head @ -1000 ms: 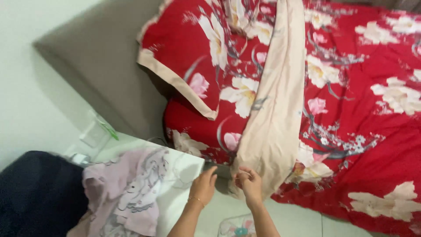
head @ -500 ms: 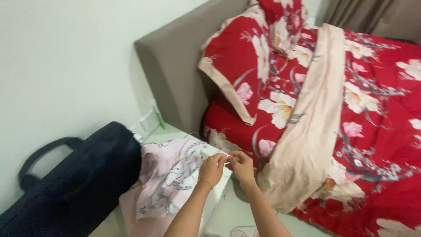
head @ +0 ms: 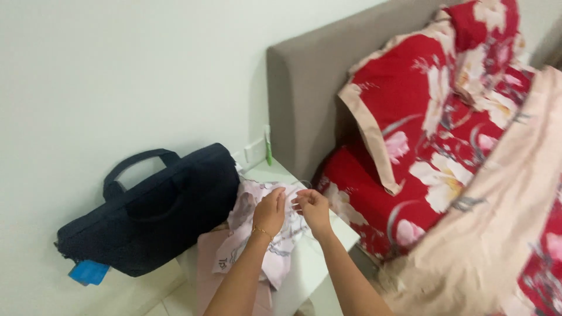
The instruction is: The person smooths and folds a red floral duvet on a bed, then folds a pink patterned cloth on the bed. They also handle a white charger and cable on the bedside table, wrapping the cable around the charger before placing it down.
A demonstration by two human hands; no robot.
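1. Left hand (head: pixel 270 212) and right hand (head: pixel 312 208) pinch the pale pink printed cloth (head: pixel 257 246), fingers clamped on its top edge.
2. The cloth hangs below the fingers over the white bedside table (head: pixel 316 257).
3. A loose pinch could let it slide floorward.

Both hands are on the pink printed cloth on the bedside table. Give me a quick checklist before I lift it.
1. Left hand on the pink cloth: ok, it rests on top.
2. Right hand gripping the cloth: cannot tell, fingertips only at its edge.
3. Cloth free of the dark bag: cannot tell, the bag sits right against it.
4. Cloth fully on the white table: not ok, part hangs over the front.
5. Red flowered bedding clear of the cloth: ok.
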